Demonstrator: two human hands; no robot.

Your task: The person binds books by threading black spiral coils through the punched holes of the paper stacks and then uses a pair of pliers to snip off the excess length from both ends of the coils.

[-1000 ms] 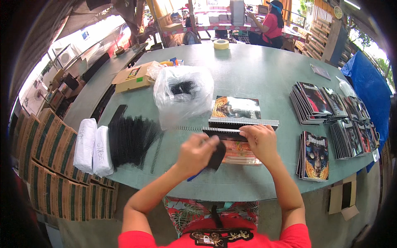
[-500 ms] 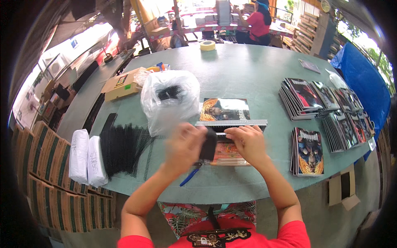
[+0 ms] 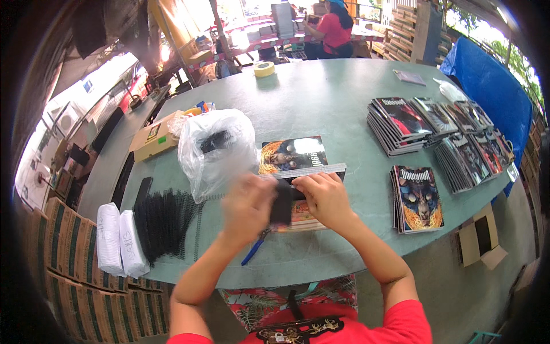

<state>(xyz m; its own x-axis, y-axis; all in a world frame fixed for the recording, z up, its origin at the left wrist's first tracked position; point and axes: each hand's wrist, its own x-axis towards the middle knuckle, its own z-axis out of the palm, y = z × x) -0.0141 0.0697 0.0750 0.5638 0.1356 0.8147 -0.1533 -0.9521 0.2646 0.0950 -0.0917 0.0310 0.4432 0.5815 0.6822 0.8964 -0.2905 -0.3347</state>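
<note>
In front of me my right hand is closed, thumb and fingers pressed on the edge of a notebook whose pale, ridged edge faces up. My left hand is at that edge's left end, smeared by motion, its fingers unclear. Between the hands hangs a dark flat piece; its kind is unclear. Behind the notebook lies another notebook with a pictured cover. Under my hands a stack with orange-red covers partly shows. Blue-handled pliers lie beside the stack.
Black binding coils lie left, beside two white wrapped bundles. A clear plastic bag with dark contents stands by an open carton. Notebook piles are at right, another nearer. Yellow tape and a person are far off.
The whole view has shifted and tilted slightly, so the table's things sit further left. My left hand is blurred in both frames; my right hand keeps its hold on the notebook.
</note>
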